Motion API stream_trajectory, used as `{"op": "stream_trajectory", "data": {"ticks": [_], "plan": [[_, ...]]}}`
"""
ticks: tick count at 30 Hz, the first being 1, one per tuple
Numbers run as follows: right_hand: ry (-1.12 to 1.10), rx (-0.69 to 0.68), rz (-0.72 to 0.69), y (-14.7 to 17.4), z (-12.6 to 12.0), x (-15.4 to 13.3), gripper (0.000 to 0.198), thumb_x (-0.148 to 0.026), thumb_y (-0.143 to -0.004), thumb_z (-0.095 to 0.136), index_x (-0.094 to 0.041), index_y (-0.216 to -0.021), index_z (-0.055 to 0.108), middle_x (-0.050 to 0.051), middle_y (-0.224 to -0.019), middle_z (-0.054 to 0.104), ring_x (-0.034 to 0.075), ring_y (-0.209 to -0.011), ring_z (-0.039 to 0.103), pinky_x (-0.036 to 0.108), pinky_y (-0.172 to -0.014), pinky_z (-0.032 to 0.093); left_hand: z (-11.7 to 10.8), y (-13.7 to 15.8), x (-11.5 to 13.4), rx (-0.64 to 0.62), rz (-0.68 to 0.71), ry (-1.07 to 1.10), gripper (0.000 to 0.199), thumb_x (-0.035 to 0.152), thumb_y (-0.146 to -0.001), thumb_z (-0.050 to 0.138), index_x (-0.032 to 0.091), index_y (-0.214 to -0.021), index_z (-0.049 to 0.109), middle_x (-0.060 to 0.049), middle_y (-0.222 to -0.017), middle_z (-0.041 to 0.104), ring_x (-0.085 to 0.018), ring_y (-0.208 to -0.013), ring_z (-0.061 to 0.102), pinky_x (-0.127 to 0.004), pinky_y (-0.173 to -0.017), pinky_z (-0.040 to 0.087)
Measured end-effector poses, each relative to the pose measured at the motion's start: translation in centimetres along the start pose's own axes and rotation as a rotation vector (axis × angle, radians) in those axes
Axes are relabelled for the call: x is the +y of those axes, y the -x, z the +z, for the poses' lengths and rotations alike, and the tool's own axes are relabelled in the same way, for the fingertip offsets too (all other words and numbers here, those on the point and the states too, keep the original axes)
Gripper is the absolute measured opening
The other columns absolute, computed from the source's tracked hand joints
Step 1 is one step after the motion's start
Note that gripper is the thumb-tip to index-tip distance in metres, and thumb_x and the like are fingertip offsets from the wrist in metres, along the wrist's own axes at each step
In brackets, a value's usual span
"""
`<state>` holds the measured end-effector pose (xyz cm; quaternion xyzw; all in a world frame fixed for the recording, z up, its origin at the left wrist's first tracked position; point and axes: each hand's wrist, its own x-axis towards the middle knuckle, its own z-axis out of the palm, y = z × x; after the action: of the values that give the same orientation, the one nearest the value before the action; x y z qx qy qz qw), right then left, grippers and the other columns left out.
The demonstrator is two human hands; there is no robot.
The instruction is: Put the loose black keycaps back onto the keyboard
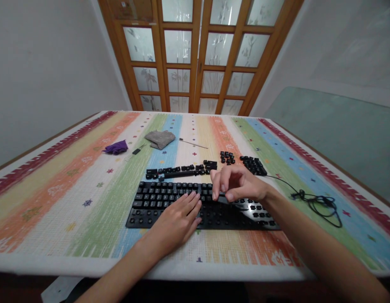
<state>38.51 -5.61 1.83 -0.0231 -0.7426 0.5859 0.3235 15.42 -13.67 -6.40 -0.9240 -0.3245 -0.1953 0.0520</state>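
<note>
A black keyboard (144, 213) lies across the cloth in front of me, with keycaps on its upper left rows and bare switches along the bottom and right. My left hand (179, 214) rests on its middle, fingers stretched out flat. Over the right half hovers my right hand (237, 183), its fingers bent and thumb apart, with nothing visible between them. Behind the keyboard, loose keycaps (177, 169) stand in rows, including a long space bar (179, 174). More number-pad keycaps (254, 165) and a small group of keycaps (226, 158) sit beyond my right hand, which hides part of the keyboard.
A grey cloth (160, 139), a purple cloth (115, 147), a small black-ended tool (136, 151) and a thin brush-like stick (193, 143) lie farther back. The coiled cable (321, 206) is on the right. A striped tablecloth (100, 210) covers the table.
</note>
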Motion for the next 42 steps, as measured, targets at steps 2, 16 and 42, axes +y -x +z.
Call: {"op": "stream_trajectory", "data": {"ticks": [2,16,42], "plan": [[0.024,-0.007,0.015,0.3,0.0,-0.2,0.012,-0.019,-0.086,0.074,-0.017,-0.087,0.063,0.006,-0.091,0.075,0.014,-0.082,0.066,0.033,-0.078,0.050,-0.1,0.0,-0.1,-0.013,0.001,-0.006,0.041,0.031,-0.104,0.043,0.010,-0.137,0.053,-0.014,-0.145,0.053,-0.026,-0.139,0.046,-0.043,-0.115,0.042],[0.874,0.133,0.191,4.1,3.6,2.6,0.007,-0.020,-0.092,0.064,-0.017,-0.098,0.066,0.006,-0.089,0.068,0.018,-0.083,0.058,0.034,-0.078,0.048,0.0,0.4,-0.2,-0.044,0.031,-0.054,0.041,0.027,-0.104,0.041,0.008,-0.139,0.049,-0.015,-0.150,0.047,-0.026,-0.143,0.041,-0.042,-0.117,0.038],[1.154,0.146,0.031,4.9,5.3,3.9,0.014,-0.013,-0.095,0.053,-0.015,-0.104,0.064,0.008,-0.091,0.070,0.020,-0.081,0.057,0.037,-0.075,0.050,-0.5,0.4,-0.3,-0.108,0.022,0.010,0.048,0.011,-0.098,0.038,0.012,-0.145,0.038,-0.014,-0.152,0.045,-0.025,-0.144,0.039,-0.043,-0.118,0.038]]}}
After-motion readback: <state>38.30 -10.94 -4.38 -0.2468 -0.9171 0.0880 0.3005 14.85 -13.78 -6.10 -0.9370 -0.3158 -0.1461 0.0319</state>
